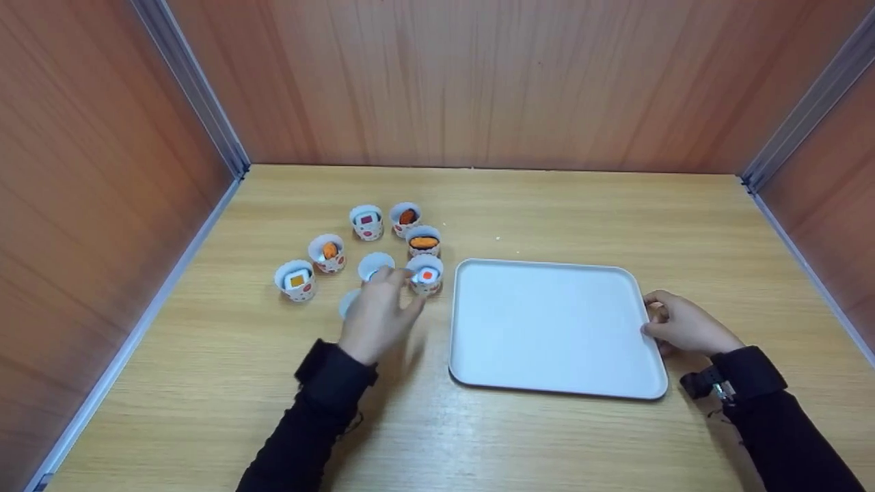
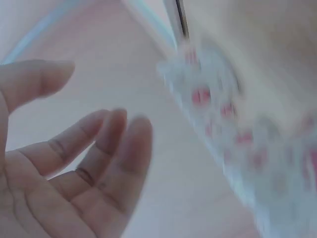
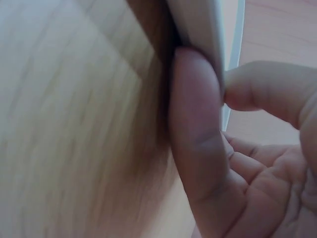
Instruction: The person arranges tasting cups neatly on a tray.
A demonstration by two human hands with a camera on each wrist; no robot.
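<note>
White tray [image 1: 554, 328] pinched, left hand [image 1: 379, 318] wide among the cups

Here's the right hand [image 1: 690, 324], thumb and finger narrow on the white tray's rim! The white tray stretches out to the left of that grip over the wooden table [image 1: 513, 444]; whether the pinched edge is raised, I can't tell from here. Past its far end from the grip, the left hand reaches in, fingers apart, holding nothing. I count 8 paper cups [image 1: 368, 229] around it, 2 of them partly covered by that hand. Just beyond its fingertips, the cup with a red-dotted piece [image 1: 426, 275] sits near the white tray; contact with those fingertips, I can't call. Dark sleeves [image 1: 796, 434] cover both arms.
</note>
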